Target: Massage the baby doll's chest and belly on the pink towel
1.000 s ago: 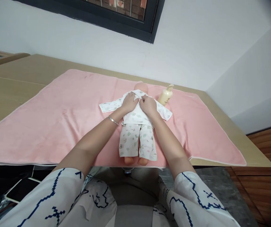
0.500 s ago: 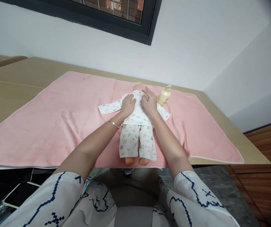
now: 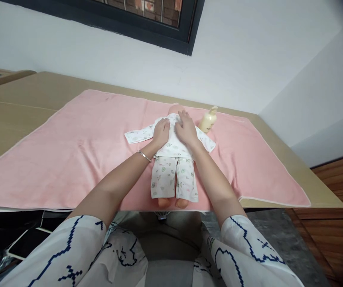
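Note:
A baby doll [image 3: 174, 149] lies on a pink blanket [image 3: 60, 147], feet toward me. It wears a white printed long-sleeved top and matching trousers [image 3: 163, 177]. My left hand [image 3: 161, 133] rests on the left side of the doll's chest, fingers stretched up toward the shoulder. On the right side of the chest lies my right hand [image 3: 186, 129], flat, with the thumb apart and fingertips near the neck. Part of the doll's head [image 3: 175, 108] shows beyond my hands. The doll's upper chest is partly covered by both hands.
A pale yellow pump bottle [image 3: 207, 120] stands on the blanket beside the doll's right-hand sleeve. The wooden table [image 3: 318, 187] reaches the white wall [image 3: 225, 63], below a dark window frame [image 3: 186, 44]. Wooden cabinet fronts [image 3: 339, 235] are at the right.
My right hand has shifted slightly left on the doll's chest, its fingers flatter. My left hand's thumb has drawn in closer to its fingers. The doll and bottle stay in place.

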Demonstrator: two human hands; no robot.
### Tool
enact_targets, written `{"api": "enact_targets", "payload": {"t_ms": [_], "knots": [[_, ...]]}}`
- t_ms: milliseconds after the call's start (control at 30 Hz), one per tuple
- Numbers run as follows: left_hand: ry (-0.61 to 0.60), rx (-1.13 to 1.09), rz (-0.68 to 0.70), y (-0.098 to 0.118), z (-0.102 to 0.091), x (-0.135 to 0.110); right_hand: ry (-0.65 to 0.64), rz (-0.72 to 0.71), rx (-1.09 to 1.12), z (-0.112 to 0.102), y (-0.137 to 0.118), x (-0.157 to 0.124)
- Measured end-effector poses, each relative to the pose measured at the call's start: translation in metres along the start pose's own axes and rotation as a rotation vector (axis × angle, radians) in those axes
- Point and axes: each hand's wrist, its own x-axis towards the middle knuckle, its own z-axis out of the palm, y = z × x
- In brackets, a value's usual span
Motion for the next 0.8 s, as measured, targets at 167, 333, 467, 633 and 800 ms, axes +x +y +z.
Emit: {"api": "enact_targets", "payload": {"t_ms": [167,333,467,633,800], "knots": [[-0.022,0.014,-0.018,0.004,-0.002,-0.001,-0.075,0.012,-0.011,0.007,0.005,0.001],[-0.067,0.028,-0.097,0.006,-0.003,0.003,0.156,0.05,0.094,-0.03,0.023,0.015],[-0.105,0.022,-0.101,0.021,-0.004,0.001,0.301,0.177,0.056,-0.059,0.062,0.022],[-0.129,-0.344,-0.032,0.078,0.006,0.002,0.294,0.262,0.037,-0.073,0.105,0.021],[-0.355,-1.149,-0.578,0.128,0.037,0.03,0.227,0.239,0.041,-0.08,0.112,0.021]]}}
